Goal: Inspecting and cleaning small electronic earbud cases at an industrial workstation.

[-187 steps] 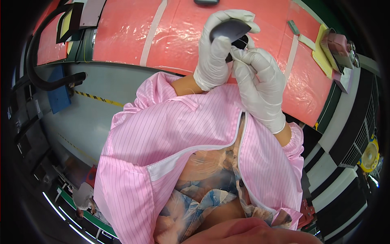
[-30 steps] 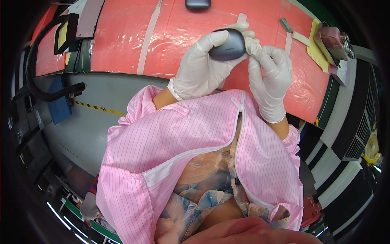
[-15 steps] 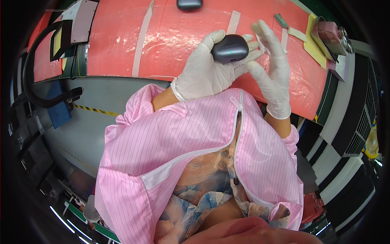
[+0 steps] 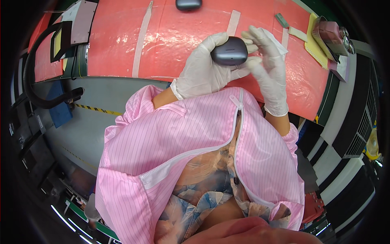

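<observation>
My left hand (image 4: 205, 67), in a white glove, is palm up with its fingers round a glossy dark grey earbud charging case (image 4: 229, 51). The case is closed, with its lid seam and a small pale dot facing me. Beside its right end, my gloved right hand (image 4: 270, 67) is raised, thumb and fingers apart and slightly blurred. Whether its fingertips touch the case, I cannot tell. Partly behind the right hand, a white wipe or sheet (image 4: 280, 45) appears to lie on the table. A second, similar dark case (image 4: 188, 4) rests at the far edge of view.
A red plastic-covered bench (image 4: 109, 44) carries pale tape strips (image 4: 142, 38). At its right are a small grey-green block (image 4: 281, 20), a yellow pad (image 4: 315, 46) and a pinkish bottle (image 4: 328, 31) in a holder. A black bent hose (image 4: 27, 77) curves along the left.
The case has turned in my left hand, from a side showing a green light and port to the lid-seam side. My right hand has shifted slightly, with its upper fingers lower and more bent.
</observation>
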`<state>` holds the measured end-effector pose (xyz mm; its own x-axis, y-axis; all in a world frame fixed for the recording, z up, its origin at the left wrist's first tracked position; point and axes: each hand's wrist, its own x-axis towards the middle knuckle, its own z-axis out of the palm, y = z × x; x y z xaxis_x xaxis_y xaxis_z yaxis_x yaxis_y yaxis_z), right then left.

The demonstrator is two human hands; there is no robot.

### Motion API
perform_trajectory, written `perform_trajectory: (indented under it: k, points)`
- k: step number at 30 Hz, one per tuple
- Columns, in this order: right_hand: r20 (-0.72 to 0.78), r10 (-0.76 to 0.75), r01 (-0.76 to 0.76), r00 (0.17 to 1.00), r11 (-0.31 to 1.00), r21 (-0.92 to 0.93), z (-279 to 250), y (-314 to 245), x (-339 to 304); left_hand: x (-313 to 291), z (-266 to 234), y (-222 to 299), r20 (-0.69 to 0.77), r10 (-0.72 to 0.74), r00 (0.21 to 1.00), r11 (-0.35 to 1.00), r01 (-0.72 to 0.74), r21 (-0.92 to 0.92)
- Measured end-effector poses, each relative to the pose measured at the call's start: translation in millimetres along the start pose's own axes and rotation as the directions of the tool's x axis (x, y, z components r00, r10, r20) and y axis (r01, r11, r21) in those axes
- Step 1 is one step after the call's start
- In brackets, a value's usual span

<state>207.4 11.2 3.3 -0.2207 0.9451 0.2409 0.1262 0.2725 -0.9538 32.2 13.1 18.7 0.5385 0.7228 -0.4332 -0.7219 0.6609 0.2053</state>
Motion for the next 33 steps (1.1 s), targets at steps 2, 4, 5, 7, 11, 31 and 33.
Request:
perform_trajectory:
  k: [2,4,5,7,11,31,33]
  points:
    - [-0.166,-0.012,0.011,0.986,1.000,-0.008,-8.7,13.8,-4.2,0.8,-7.9,4.1,0.139,-0.001,0.990,0.995,0.014,-0.094]
    - [-0.130,-0.071,-0.010,0.989,0.844,-0.536,-22.5,17.2,-3.0,1.2,-1.4,4.8,0.050,0.044,0.998,0.999,-0.043,-0.026]
    - [-0.073,-0.109,-0.019,0.991,0.436,-0.900,-28.7,17.7,-2.5,0.8,2.7,4.7,-0.036,0.093,0.995,0.994,-0.091,0.054]
    - [-0.098,-0.054,-0.055,0.994,0.525,-0.849,-29.2,30.8,-5.8,2.8,2.1,2.9,-0.045,0.095,0.994,0.994,-0.093,0.049]
    - [-0.086,-0.236,0.144,0.968,0.802,-0.580,-1.7,-6.6,-1.0,11.7,-12.2,-5.1,-0.100,0.142,0.985,0.988,-0.134,0.076]
    - [0.365,-0.216,0.409,0.906,0.674,-0.616,-0.5,-45.1,9.4,-2.2,-14.6,-0.4,0.527,0.485,0.698,-0.070,-0.569,0.819]
    - [0.184,-0.290,0.333,0.939,0.633,-0.699,0.3,-28.5,10.1,-3.9,-11.2,-1.2,0.543,0.466,0.698,-0.067,-0.585,0.809]
